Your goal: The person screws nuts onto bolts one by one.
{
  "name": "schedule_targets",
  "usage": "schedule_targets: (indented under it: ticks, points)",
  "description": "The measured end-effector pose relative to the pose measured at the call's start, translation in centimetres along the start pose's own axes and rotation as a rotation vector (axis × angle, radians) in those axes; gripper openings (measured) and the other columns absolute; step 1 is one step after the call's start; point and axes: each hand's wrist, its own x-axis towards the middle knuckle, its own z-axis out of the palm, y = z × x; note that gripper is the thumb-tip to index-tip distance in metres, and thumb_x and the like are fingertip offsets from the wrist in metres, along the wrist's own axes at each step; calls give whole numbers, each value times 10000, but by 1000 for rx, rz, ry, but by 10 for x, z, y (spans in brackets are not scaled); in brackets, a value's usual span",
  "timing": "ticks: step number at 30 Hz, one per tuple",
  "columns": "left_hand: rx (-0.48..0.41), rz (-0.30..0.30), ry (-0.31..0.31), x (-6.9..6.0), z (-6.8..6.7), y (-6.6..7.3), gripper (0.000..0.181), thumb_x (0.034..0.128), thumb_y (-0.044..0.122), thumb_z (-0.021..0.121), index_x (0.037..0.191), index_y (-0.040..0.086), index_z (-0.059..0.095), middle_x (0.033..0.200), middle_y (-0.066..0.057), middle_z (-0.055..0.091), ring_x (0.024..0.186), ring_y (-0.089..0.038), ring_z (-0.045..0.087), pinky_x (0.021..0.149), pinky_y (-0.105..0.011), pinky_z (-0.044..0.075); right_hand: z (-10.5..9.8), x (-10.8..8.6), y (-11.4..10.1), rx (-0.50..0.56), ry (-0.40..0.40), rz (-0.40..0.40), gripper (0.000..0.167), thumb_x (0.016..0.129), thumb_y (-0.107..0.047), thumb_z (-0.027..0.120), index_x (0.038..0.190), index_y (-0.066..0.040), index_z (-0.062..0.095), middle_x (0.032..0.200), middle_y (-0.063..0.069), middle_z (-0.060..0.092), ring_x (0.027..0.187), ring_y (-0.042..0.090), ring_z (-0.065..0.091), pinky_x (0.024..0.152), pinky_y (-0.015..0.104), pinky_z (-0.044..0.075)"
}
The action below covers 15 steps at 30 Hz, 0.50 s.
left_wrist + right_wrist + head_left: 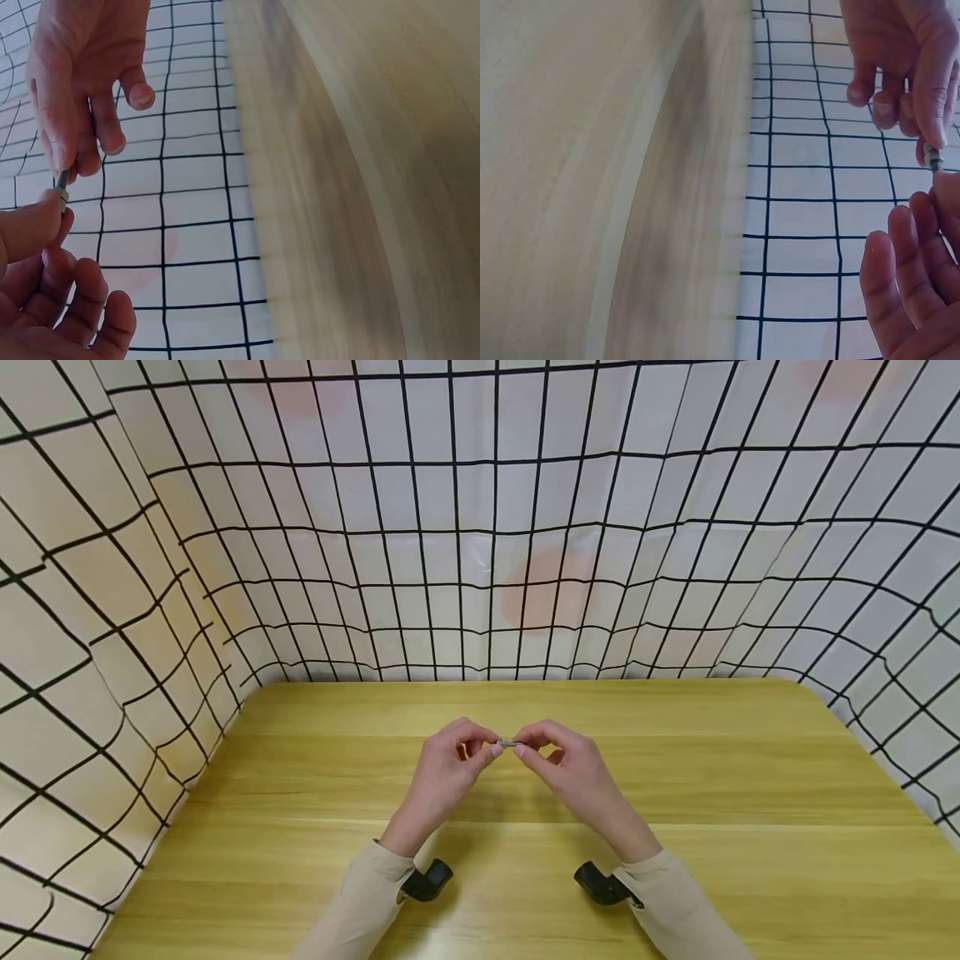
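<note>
Above the table, a small metal bolt (509, 744) runs between the fingertips of both hands. My left hand (447, 768) pinches its wider end with thumb and forefinger. From the other side my right hand (572, 771) pinches the thin shank end the same way. In the right wrist view a thicker, collar-like piece of the bolt (933, 157) shows at the left fingertips; whether it is a nut or the head I cannot tell. The left wrist view shows the bolt (61, 186) partly covered by the fingers. The remaining fingers of both hands are loosely bent and hold nothing.
A wooden table (300, 827) lies beneath the hands. White sheeting with a black grid (420, 560) rises behind it and at both sides. A black wrist mount (428, 881) sticks out at the left sleeve, and another black mount (602, 884) at the right.
</note>
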Motion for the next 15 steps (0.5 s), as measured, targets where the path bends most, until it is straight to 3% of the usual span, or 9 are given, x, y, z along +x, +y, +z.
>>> schedule_targets:
  ticks: [8, 15]
  points:
    - [32, -8, -44, 1, 2, -2, 41, 912, 130, 718, 939, 99, 721, 751, 37, 491, 690, -150, 464, 594, -268, 377, -5, 5, 8, 26, -85, 68, 60, 957, -232, 670, 998, -193, 688, 949, -29, 677, 829, 172, 590, 646, 312, 501]
    - [-25, -96, -125, 9, 3, -9, 66, 918, 170, 717, 953, 114, 715, 752, 18, 534, 686, -162, 479, 591, -272, 379, -14, 13, 17, 79, -185, 137, 101, 950, -193, 676, 1022, -129, 706, 1029, 74, 690, 860, 283, 606, 697, 458, 527]
